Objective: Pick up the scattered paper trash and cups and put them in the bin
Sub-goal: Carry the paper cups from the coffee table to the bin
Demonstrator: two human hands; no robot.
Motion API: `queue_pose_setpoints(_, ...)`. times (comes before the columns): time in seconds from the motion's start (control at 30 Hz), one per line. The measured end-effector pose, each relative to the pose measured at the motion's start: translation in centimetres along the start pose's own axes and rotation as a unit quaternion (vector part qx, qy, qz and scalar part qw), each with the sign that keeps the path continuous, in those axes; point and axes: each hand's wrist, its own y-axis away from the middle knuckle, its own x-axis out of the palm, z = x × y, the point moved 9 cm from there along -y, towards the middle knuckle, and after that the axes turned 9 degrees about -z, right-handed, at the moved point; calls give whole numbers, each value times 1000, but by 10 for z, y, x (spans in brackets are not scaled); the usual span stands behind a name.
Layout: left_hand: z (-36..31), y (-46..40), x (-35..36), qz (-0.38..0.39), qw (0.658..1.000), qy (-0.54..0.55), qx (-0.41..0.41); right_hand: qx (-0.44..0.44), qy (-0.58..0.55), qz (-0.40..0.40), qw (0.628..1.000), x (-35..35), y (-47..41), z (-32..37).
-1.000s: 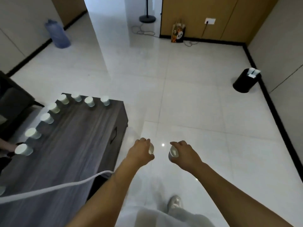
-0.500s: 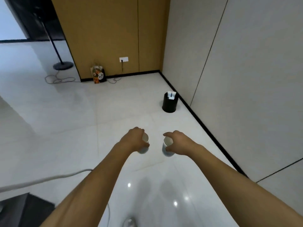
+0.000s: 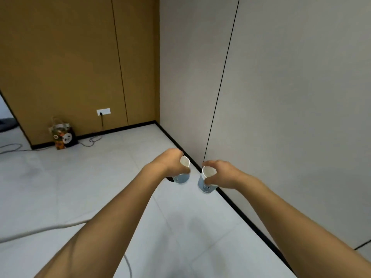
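Both arms reach forward over the pale tiled floor. My left hand [image 3: 170, 164] grips a white and pale blue paper cup [image 3: 182, 175], fingers curled round its rim and side. My right hand [image 3: 219, 174] holds a second paper cup [image 3: 206, 182] with a small blue print, mouth tilted toward the left. The two cups hang close together, a small gap between them. The black bin is almost wholly hidden behind my left hand and its cup; only a dark sliver [image 3: 170, 179] shows under the wrist.
A grey wall [image 3: 281, 117] with a black skirting runs along the right, meeting a brown panelled wall [image 3: 70, 67] at the corner. A printed gift bag [image 3: 63, 135] and cables lie by the brown wall. A white cable [image 3: 40, 230] crosses the floor at the left.
The view has swung right and moved closer to the corner. The bin, plainly visible beyond the hands before, is now covered by my left hand. Both hands still hold their cups.
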Motion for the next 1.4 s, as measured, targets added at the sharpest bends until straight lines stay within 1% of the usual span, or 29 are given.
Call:
queue_pose_setpoints(0.07,5,-42,9,11,1000,-2,1,9,-8,5,1000,-5,-38,-12)
queue_pose_setpoints(0.2,16,-128,24,9,1000,-5,-10,33,-49,3,998,-16,-121,-46)
queue_pose_setpoints(0.43,35,-288,39,17,999,-20,-42,42,-61,22,997,-31,-288,-92)
queue_pose_setpoints(0.6,59,-386,41,7,997,-34,-63,26,-66,41,997,-31,-393,-96)
queue_pose_setpoints(0.87,133,-521,62,38,994,-33,-95,23,-68,81,994,4,-551,-94)
queue_pose_setpoints(0.97,161,-580,67,49,994,-32,-94,19,-61,89,994,17,-615,-88)
queue_pose_setpoints(1.17,210,-687,72,77,992,-35,-92,46,-60,103,992,39,-725,-84)
queue_pose_setpoints(1.4,261,-771,96,101,988,-26,-112,73,-67,116,988,67,-820,-97)
